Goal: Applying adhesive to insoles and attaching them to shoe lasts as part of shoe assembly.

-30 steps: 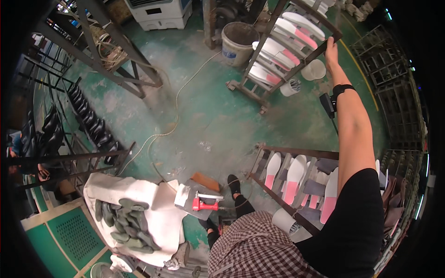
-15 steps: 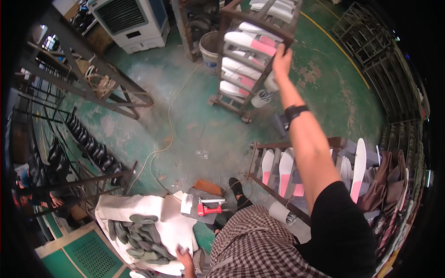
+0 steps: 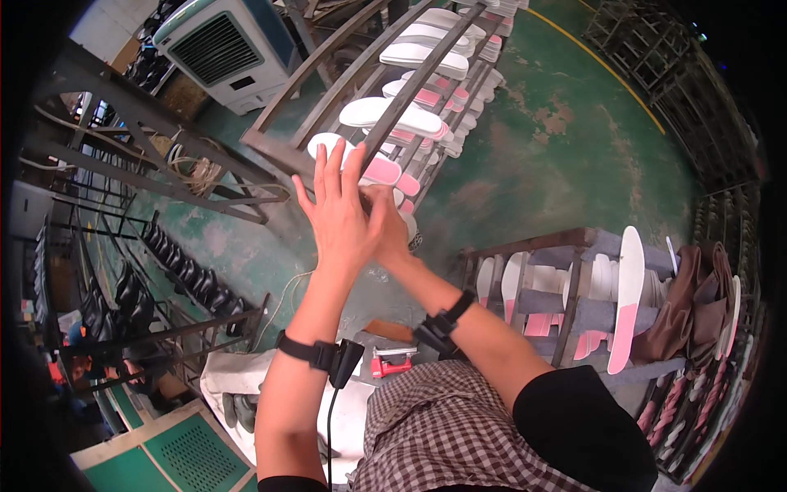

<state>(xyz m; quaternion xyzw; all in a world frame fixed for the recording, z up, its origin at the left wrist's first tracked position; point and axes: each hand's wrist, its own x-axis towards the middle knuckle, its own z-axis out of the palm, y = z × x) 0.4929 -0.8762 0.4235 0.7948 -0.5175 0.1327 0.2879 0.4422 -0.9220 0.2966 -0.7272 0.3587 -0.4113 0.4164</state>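
While we look down, these lines run largest to smallest.
Rack: our slatted metal rack [image 3: 385, 123] holds white-and-pink insoles in rows.
Hands: our left hand [image 3: 340, 217] is spread flat, holding nothing; our right hand [image 3: 392, 221], behind it, we cannot tell.
Insole: nearest insole [image 3: 385, 170] lies on the slats, at our fingertips.
Risk: a nudge could tip it between slats.
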